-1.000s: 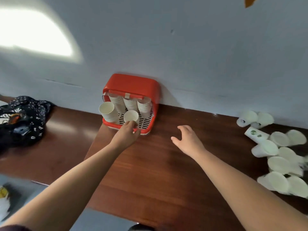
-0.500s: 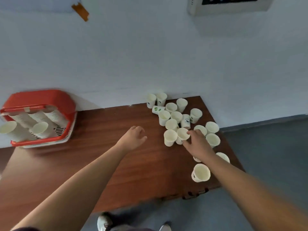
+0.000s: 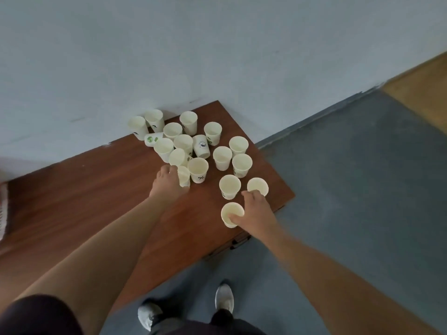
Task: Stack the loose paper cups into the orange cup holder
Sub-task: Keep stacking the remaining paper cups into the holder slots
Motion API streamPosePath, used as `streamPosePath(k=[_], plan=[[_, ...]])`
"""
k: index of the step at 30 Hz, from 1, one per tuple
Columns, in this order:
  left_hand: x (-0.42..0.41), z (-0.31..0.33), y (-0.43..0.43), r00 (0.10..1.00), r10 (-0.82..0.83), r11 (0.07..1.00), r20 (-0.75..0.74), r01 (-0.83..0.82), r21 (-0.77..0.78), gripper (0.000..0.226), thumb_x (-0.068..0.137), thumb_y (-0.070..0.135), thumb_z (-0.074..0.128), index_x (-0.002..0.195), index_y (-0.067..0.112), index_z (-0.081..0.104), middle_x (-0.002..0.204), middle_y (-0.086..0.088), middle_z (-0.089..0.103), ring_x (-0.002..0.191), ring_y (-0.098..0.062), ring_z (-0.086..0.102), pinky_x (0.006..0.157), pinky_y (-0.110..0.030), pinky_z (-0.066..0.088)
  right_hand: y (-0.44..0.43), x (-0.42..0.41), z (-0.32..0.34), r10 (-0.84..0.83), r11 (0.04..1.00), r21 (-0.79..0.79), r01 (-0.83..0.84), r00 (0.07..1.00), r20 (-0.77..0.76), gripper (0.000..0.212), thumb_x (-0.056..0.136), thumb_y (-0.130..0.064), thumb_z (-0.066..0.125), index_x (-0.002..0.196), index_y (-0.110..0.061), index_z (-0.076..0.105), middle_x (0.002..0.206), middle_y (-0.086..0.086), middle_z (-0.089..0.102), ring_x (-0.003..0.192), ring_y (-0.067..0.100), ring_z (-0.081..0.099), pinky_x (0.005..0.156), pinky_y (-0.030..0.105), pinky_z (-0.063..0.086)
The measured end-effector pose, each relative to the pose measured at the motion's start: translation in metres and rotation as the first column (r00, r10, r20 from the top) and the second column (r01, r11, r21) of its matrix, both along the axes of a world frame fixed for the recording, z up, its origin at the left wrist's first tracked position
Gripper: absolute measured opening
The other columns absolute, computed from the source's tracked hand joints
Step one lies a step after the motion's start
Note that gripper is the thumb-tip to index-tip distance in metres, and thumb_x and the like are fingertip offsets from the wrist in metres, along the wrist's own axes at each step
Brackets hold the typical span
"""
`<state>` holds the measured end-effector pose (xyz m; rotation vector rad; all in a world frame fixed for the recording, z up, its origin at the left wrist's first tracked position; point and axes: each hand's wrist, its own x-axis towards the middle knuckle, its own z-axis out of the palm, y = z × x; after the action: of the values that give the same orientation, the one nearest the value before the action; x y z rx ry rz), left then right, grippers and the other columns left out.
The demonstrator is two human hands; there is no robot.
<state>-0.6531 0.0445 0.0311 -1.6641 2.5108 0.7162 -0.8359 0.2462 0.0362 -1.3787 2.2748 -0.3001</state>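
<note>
Several loose white paper cups (image 3: 183, 141) stand or lie clustered at the right end of the brown table (image 3: 96, 201). My left hand (image 3: 169, 183) curls around one small cup (image 3: 184, 176) at the near left of the cluster. My right hand (image 3: 256, 211) pinches the rim of the nearest cup (image 3: 229, 212), thumb inside it, while its fingertips reach another cup (image 3: 258, 186) by the table's right edge. Of the cup holder (image 3: 3, 206), only a blurred strip of grille shows at the far left edge.
A pale wall runs behind the table. Grey floor lies to the right and below, with my two grey shoes (image 3: 186, 308) near the table's front edge. A wooden floor strip (image 3: 420, 93) is at the upper right.
The view has swung further right, so the holder has almost left the frame. My left hand reached into the cluster and closed round a cup. My right hand drew back to the nearest cup.
</note>
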Motion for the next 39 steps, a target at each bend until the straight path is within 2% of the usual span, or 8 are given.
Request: streamPosePath(k=[8,11,15,20,25,29,35,39], plan=[[-0.003,-0.033,-0.021,0.998,0.061,0.996,-0.002,-0.060,0.067,0.093,0.074,0.053,0.075,0.142,0.006,0.034,0.140,-0.015,0.041,0.132,-0.035,0.038,0.107,-0.053,0.039,-0.005,0.019,-0.035,0.058,0.997,0.050,-0.052,0.991,-0.121,0.086,0.077,-0.059,0.071,0.140,-0.010,0.038,0.130,0.010,0.047,0.120,0.027,0.048,0.101,0.039,0.043],[0.005,-0.042,-0.023,1.000,0.017,0.996,0.015,-0.019,0.087,0.092,0.078,0.045,0.077,0.148,0.006,0.031,0.146,-0.014,0.036,0.136,-0.035,0.035,0.108,-0.053,0.038,-0.005,0.024,-0.046,0.074,0.996,0.062,-0.066,0.989,-0.131,0.083,0.078,-0.052,0.074,0.140,-0.010,0.038,0.131,0.009,0.047,0.119,0.027,0.049,0.101,0.038,0.045],[0.014,-0.052,-0.026,0.998,-0.062,0.998,0.024,0.062,0.010,0.071,0.086,0.042,0.070,0.142,0.009,0.042,0.157,-0.009,0.024,0.143,-0.031,0.026,0.108,-0.053,0.039,-0.009,0.033,-0.054,0.080,0.996,0.055,-0.071,0.982,-0.171,0.076,0.079,-0.040,0.075,0.137,-0.009,0.039,0.129,0.009,0.047,0.114,0.027,0.052,0.094,0.037,0.048],[0.022,-0.067,-0.032,0.991,-0.109,0.993,-0.073,0.113,0.042,0.023,0.091,0.026,0.068,0.108,0.010,0.070,0.148,-0.005,0.035,0.137,-0.027,0.033,0.103,-0.049,0.043,-0.018,0.043,-0.054,0.054,0.998,0.013,-0.053,0.989,-0.134,0.073,0.076,-0.040,0.077,0.132,-0.008,0.044,0.122,0.009,0.051,0.108,0.026,0.054,0.090,0.038,0.050],[0.036,-0.062,-0.035,0.980,-0.103,0.990,-0.173,0.117,0.073,0.019,0.088,0.028,0.072,0.096,0.011,0.073,0.136,-0.004,0.041,0.122,-0.024,0.048,0.101,-0.039,0.044,-0.040,0.052,-0.035,0.048,0.998,-0.030,-0.049,0.998,-0.035,0.072,0.081,-0.041,0.073,0.137,-0.011,0.040,0.129,0.006,0.047,0.116,0.024,0.050,0.096,0.036,0.048],[0.063,-0.035,-0.040,0.959,0.009,0.994,-0.282,0.021,0.103,0.015,0.085,0.030,0.076,0.085,0.016,0.069,0.129,0.002,0.043,0.109,-0.020,0.055,0.095,-0.032,0.045,-0.071,0.062,-0.012,0.092,0.991,-0.100,-0.090,0.996,0.007,0.068,0.081,-0.041,0.071,0.135,-0.012,0.042,0.128,0.006,0.047,0.115,0.024,0.049,0.096,0.036,0.046],[0.132,0.019,-0.052,0.934,0.147,0.989,-0.327,-0.130,0.074,0.018,0.082,0.030,0.077,0.070,0.027,0.063,0.136,0.002,0.052,0.118,-0.016,0.052,0.091,-0.024,0.037,-0.131,0.099,0.027,0.219,0.965,-0.157,-0.211,0.975,0.035,0.071,0.083,-0.042,0.070,0.140,-0.014,0.039,0.135,0.005,0.046,0.123,0.024,0.048,0.097,0.038,0.045],[0.203,0.047,-0.045,0.877,0.292,0.952,-0.382,-0.305,0.027,0.018,0.077,0.030,0.081,0.082,0.028,0.063,0.120,0.005,0.052,0.107,-0.014,0.055,0.087,-0.023,0.041,-0.171,0.144,0.049,0.351,0.920,-0.196,-0.339,0.936,0.027,0.071,0.082,-0.042,0.070,0.139,-0.013,0.041,0.133,0.005,0.046,0.120,0.024,0.050,0.096,0.037,0.045]])
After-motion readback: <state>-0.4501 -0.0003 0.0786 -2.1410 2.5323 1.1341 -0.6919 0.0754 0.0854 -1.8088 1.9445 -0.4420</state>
